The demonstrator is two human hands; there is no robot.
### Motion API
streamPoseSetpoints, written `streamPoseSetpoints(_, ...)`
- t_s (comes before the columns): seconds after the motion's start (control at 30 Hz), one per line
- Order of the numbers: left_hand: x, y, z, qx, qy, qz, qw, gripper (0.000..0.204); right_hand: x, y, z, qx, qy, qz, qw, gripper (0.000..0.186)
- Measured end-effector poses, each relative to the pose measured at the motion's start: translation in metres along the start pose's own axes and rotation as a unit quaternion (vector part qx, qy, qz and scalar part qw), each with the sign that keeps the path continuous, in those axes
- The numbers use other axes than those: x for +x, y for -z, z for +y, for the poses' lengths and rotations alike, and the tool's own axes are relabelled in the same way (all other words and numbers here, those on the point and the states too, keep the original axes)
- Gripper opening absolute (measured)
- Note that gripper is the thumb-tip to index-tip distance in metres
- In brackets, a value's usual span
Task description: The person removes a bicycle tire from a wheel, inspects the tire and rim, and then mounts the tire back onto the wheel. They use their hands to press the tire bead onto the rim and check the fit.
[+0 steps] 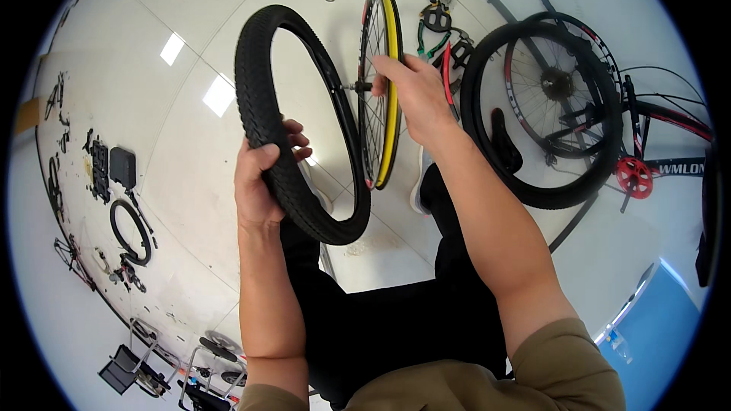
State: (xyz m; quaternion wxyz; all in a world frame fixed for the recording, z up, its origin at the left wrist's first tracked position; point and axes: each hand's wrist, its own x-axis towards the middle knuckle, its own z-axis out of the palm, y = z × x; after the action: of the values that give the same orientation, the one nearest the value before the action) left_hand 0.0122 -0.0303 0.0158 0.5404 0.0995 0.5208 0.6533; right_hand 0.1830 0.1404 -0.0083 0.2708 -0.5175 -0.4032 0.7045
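My left hand [257, 179] grips a black knobby bicycle tire [255, 84], thumb on the tread and fingers curled through to the inside. The tire stands upright before me, tilted a little. Just to its right is a bare bicycle wheel [393, 46], seen nearly edge-on, with a yellow strip round its rim and an axle poking out of the hub. My right hand [417, 91] is closed over this wheel's rim, its fingers reaching in among the spokes near the hub. The tire and the wheel are separate, with the axle end close to the tire's edge.
At the right, another black tire [472, 99] leans before a bicycle [678, 167] with a red chainring [633, 177]. Pedals [437, 18] and a red curved piece [447, 72] lie beyond my right hand. Far left are a small tire [122, 240], a black case [122, 167] and scattered parts.
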Motion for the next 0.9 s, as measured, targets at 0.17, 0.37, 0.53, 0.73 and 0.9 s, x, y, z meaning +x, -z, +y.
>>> streamPoseSetpoints(0.17, 0.002, 0.012, -0.006, 0.013, 0.033, -0.072, 0.997, 0.051, -0.003, -0.001, 0.010, -0.109, 0.011, 0.058, 0.992, 0.027)
streamPoseSetpoints(0.37, 0.005, 0.009, -0.006, 0.026, 0.046, -0.011, 0.999, 0.041, -0.004, -0.009, 0.019, -0.133, 0.058, 0.114, 0.983, 0.032)
streamPoseSetpoints(0.53, 0.003, 0.008, -0.005, 0.012, 0.016, -0.017, 1.000, 0.052, -0.007, -0.007, 0.022, -0.163, 0.082, 0.104, 0.978, 0.032)
streamPoseSetpoints(0.73, 0.002, 0.008, -0.001, 0.017, 0.016, 0.003, 1.000, 0.052, -0.024, -0.006, 0.025, -0.278, 0.022, 0.064, 0.958, 0.039)
streamPoseSetpoints(0.9, 0.001, 0.006, 0.001, 0.011, 0.023, 0.009, 1.000, 0.051, -0.031, -0.003, 0.011, -0.324, -0.054, -0.012, 0.945, 0.049)
